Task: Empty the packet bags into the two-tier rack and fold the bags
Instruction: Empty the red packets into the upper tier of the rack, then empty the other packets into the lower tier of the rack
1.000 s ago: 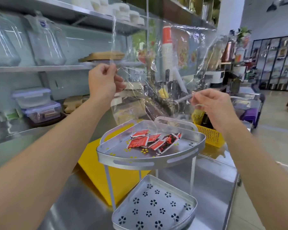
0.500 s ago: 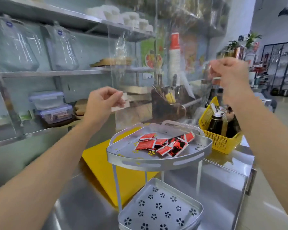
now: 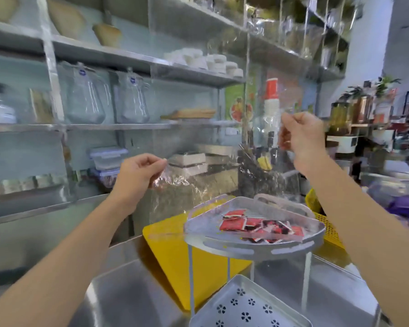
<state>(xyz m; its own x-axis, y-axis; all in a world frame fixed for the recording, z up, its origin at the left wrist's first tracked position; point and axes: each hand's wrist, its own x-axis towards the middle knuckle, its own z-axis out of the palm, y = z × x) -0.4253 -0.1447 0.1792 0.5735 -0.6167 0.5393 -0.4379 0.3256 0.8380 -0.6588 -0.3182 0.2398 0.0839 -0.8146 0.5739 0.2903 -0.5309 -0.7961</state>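
Note:
A clear plastic bag (image 3: 213,175) hangs stretched in the air between my hands, above and behind the rack. My left hand (image 3: 139,173) pinches its lower left edge. Higher up, my right hand (image 3: 302,135) pinches its upper right edge. The grey two-tier rack (image 3: 253,246) stands on the steel counter below. Several red sauce packets (image 3: 257,226) lie on its upper tray. Its lower tray (image 3: 248,303), perforated with flower holes, has nothing on it. The bag looks empty.
A yellow board (image 3: 172,251) lies under and left of the rack. A yellow basket (image 3: 326,225) sits behind the rack's right side. Wall shelves hold glass jugs (image 3: 85,95), lidded boxes (image 3: 109,159) and white bowls (image 3: 198,60). A knife block (image 3: 253,166) stands behind the bag.
My left hand has dropped from near head height to lower left. My right hand has risen, then settled to the upper right. The bag has tilted into a slant between them.

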